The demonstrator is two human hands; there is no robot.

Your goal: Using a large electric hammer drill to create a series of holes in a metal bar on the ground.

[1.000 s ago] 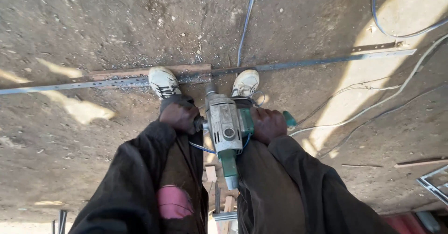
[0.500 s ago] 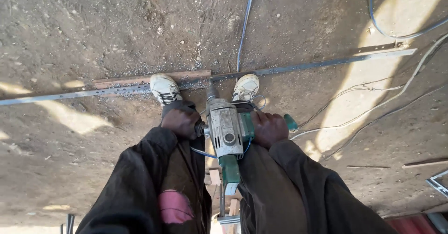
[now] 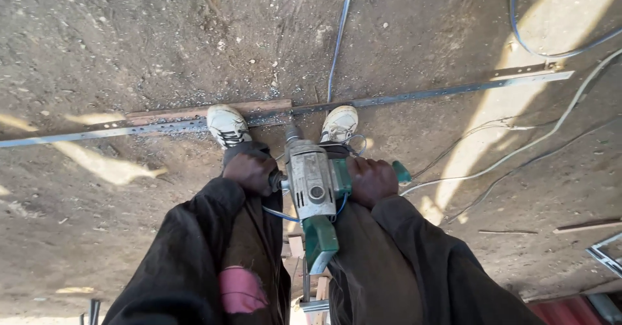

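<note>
the drill [image 3: 312,185], a heavy grey and green one, is held pointing straight down between the person's knees, its tip meeting the long metal strip [image 3: 447,90] that lies across the dirt floor [image 3: 129,33]. the left hand [image 3: 251,169] is wrapped tight around a side handle on the drill's left, fingers fully closed on it. the right hand [image 3: 370,180] is closed just as firmly around the green handle on the drill's right. a grip on both sides looks meant to keep the tool from twisting and to let the person lean down on it.

just beyond the drill, a white left shoe [image 3: 227,124] and a white right shoe [image 3: 339,123] both stand on the strip, one to each side of the drill's tip, which likely pins the strip so it cannot spin or slide. a wooden board [image 3: 201,111] lies under and beside the strip left of the drill, probably as backing. pale shavings lie scattered along the strip left of the drill.

a blue cable [image 3: 338,40] runs away from the drill towards the top of the view, and white cables [image 3: 518,150] trail off to the drill's right. a metal frame corner [image 3: 606,254] shows far right of the drill.

compared with the earlier frames, little has changed: both hands keep the same grip and both shoes stay on the strip, with the view only shifted slightly.
</note>
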